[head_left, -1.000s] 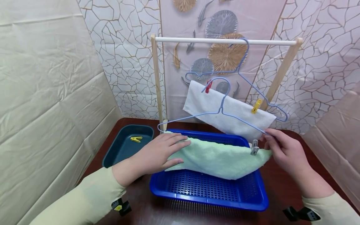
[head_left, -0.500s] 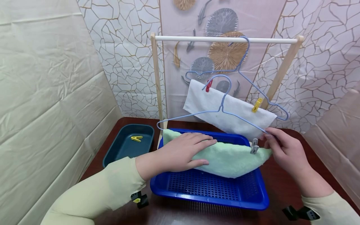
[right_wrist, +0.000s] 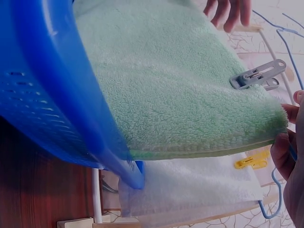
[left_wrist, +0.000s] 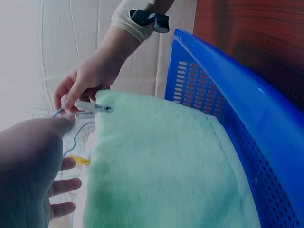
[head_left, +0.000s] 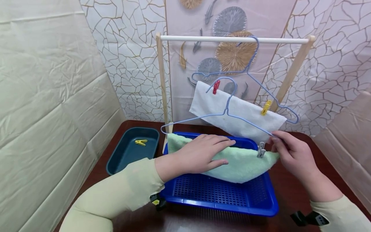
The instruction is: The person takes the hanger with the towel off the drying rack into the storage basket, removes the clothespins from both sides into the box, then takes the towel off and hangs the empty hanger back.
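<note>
The right grip [head_left: 295, 153], fingers curled, pinches the right end of the near hanger [head_left: 225, 111], beside the corner of the green towel [head_left: 246, 161], while the left grip [head_left: 204, 153] is loose and holds nothing, its fingers extended in front of that towel. The towel spans over the blue basket [head_left: 226, 207], a grey peg [head_left: 261, 150] clipped to its upper edge on the right. Farther back, a white cloth [head_left: 214, 103] hangs on the far hanger [head_left: 247, 69] from the rack [head_left: 197, 38], and a dark tray [head_left: 127, 151] sits left on the surface [head_left: 285, 193].

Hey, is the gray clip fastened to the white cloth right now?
No, the head view shows the gray clip on the upper edge of the light green towel.
</note>
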Demonstrator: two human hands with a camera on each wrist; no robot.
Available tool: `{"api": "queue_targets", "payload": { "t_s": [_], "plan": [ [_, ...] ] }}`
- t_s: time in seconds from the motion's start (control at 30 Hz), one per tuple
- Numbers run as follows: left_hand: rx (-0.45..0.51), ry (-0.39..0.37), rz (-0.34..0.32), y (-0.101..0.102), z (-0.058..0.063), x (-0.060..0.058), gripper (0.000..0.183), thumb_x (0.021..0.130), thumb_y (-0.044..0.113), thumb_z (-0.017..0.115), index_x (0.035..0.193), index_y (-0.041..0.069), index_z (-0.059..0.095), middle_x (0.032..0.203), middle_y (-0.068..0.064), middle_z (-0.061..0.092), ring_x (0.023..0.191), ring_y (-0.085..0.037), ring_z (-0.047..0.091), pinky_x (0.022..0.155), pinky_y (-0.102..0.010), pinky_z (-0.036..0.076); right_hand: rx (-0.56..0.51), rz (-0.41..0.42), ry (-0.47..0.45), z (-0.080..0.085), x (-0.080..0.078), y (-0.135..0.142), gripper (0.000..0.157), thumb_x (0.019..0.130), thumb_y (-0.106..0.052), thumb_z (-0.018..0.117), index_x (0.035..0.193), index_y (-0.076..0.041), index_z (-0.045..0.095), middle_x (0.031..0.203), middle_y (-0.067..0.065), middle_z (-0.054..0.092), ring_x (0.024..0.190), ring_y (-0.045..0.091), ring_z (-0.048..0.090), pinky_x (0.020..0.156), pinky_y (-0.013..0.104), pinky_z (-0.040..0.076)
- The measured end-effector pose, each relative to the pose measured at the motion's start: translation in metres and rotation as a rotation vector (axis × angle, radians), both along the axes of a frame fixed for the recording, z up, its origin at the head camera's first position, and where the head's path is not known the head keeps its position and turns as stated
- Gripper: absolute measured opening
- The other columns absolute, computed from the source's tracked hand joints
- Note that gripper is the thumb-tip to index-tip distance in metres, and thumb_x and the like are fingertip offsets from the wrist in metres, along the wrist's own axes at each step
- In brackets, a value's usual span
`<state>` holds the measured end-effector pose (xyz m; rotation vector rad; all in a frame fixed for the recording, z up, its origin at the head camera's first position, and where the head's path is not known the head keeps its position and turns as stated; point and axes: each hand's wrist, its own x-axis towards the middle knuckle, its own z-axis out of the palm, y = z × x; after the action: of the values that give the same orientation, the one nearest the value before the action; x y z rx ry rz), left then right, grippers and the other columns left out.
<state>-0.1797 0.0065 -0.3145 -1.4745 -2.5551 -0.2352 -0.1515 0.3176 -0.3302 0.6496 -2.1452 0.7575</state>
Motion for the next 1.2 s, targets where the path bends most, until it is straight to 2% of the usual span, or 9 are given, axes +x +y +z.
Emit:
{"api": "queue_targets", "payload": {
  "t_s": [0.13,0.23,0.4,0.6,0.83,0.97,1.2],
  "plan": [
    [-0.003,0.022,0.019,0.009,0.003,0.0,0.06,0.103,0.049,0.044,0.156,0.023,0.032,0.15,0.004,0.044,0.138,-0.011,0.039,0.11,-0.034,0.034,-0.004,0.01,-0.003,0.001,-0.002,-0.004,0.032,0.078,0.023,0.065,0.1,0.001,0.069,0.082,-0.014,0.062,0.069,-0.006,0.052,0.06,0.011,0.04],
    [-0.004,0.006,0.032,0.017,0.006,-0.001,0.06,0.103,0.047,0.046,0.156,0.022,0.032,0.149,0.004,0.045,0.136,-0.011,0.041,0.108,-0.033,0.036,-0.013,0.022,0.004,0.001,-0.003,-0.006,0.03,0.078,0.023,0.064,0.099,0.003,0.069,0.082,-0.014,0.063,0.068,-0.006,0.053,0.06,0.01,0.04],
    [0.001,-0.028,0.036,0.031,0.008,-0.003,0.062,0.102,0.05,0.047,0.155,0.022,0.033,0.147,0.005,0.047,0.133,-0.01,0.045,0.104,-0.032,0.04,-0.021,0.036,0.011,0.002,-0.004,-0.009,0.029,0.078,0.024,0.064,0.098,0.005,0.068,0.082,-0.013,0.063,0.068,-0.006,0.053,0.06,0.009,0.041],
    [-0.002,-0.025,0.031,0.043,0.006,-0.004,0.063,0.101,0.052,0.048,0.154,0.022,0.036,0.145,0.006,0.049,0.131,-0.008,0.046,0.1,-0.03,0.044,0.004,0.051,0.005,0.003,-0.005,-0.009,0.032,0.079,0.023,0.064,0.103,0.002,0.068,0.084,-0.011,0.064,0.069,-0.005,0.055,0.062,0.009,0.043],
    [0.012,-0.049,0.022,0.061,0.008,-0.005,0.063,0.1,0.053,0.048,0.154,0.023,0.036,0.147,0.007,0.048,0.127,-0.007,0.05,0.098,-0.026,0.045,0.041,0.05,-0.032,0.006,-0.003,-0.009,0.035,0.08,0.024,0.064,0.107,0.002,0.068,0.085,-0.012,0.064,0.071,-0.004,0.056,0.067,0.009,0.045],
    [0.017,-0.071,0.042,0.07,0.012,-0.006,0.062,0.1,0.054,0.047,0.154,0.024,0.036,0.147,0.009,0.048,0.125,-0.006,0.052,0.096,-0.025,0.046,0.045,0.06,-0.04,0.005,-0.003,-0.009,0.035,0.08,0.024,0.064,0.106,0.002,0.067,0.086,-0.014,0.063,0.073,-0.007,0.055,0.067,0.009,0.045],
    [0.044,-0.117,0.077,0.083,0.015,-0.008,0.057,0.1,0.054,0.047,0.149,0.026,0.043,0.137,0.012,0.057,0.116,-0.003,0.058,0.087,-0.022,0.049,0.007,0.058,0.01,-0.001,-0.005,-0.009,0.029,0.081,0.021,0.064,0.103,0.004,0.068,0.083,-0.008,0.065,0.071,-0.007,0.054,0.06,0.01,0.043]
  ]
}}
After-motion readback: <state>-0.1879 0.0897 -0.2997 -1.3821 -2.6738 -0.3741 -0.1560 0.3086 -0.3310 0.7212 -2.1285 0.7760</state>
